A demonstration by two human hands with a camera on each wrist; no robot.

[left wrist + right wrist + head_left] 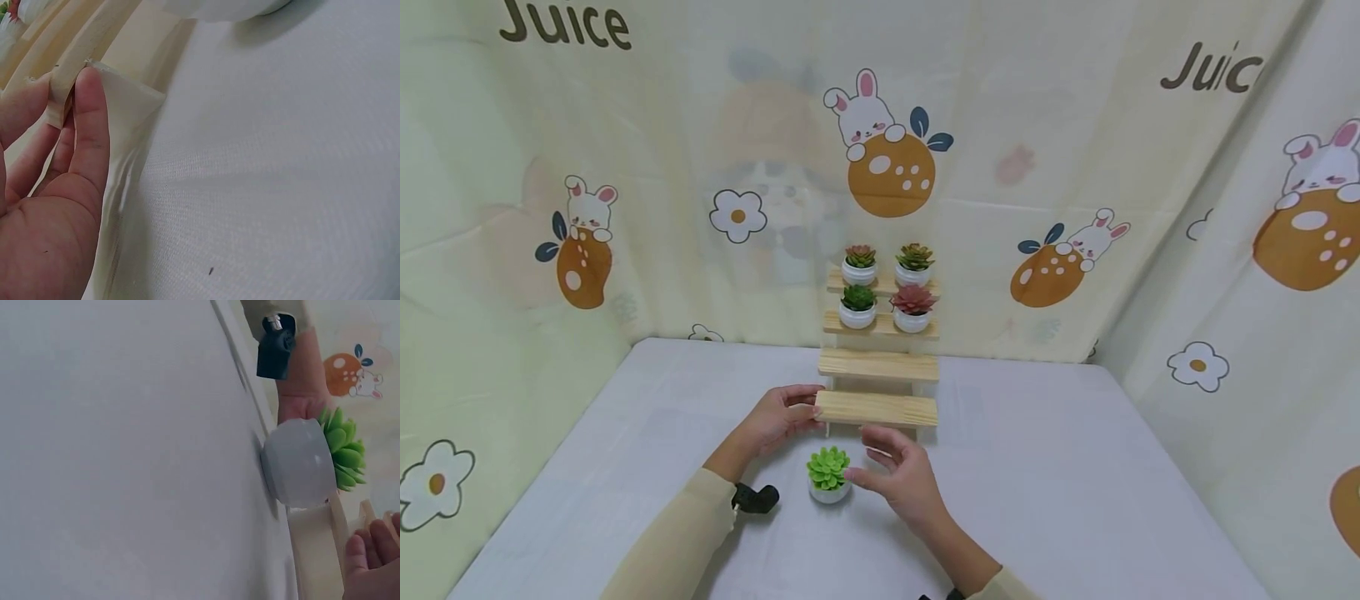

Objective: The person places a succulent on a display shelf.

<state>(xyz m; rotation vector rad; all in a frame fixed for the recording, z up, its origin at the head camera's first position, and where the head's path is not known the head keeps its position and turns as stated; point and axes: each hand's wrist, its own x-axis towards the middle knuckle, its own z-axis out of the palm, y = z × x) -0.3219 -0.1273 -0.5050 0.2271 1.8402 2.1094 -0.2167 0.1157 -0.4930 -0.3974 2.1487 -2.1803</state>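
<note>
A wooden tiered stand (877,408) is at the middle of the table's far half. At its left side, my left hand (778,419) pinches the end of the lowest board; the left wrist view shows thumb and fingers (92,119) on either side of the wood. In front of the stand, a bright green succulent in a white pot (829,492) sits upright on the table. My right hand (901,477) is just right of this plant with fingers loosely bent and nothing in its grasp. Its thumb overlaps the leaves' edge in the head view.
On the stand's upper two tiers sit several potted succulents, among them a dark green one (858,307) and a dusky red one (913,308). The table (1037,483) has a white cover. A printed curtain (985,167) hangs behind and at both sides.
</note>
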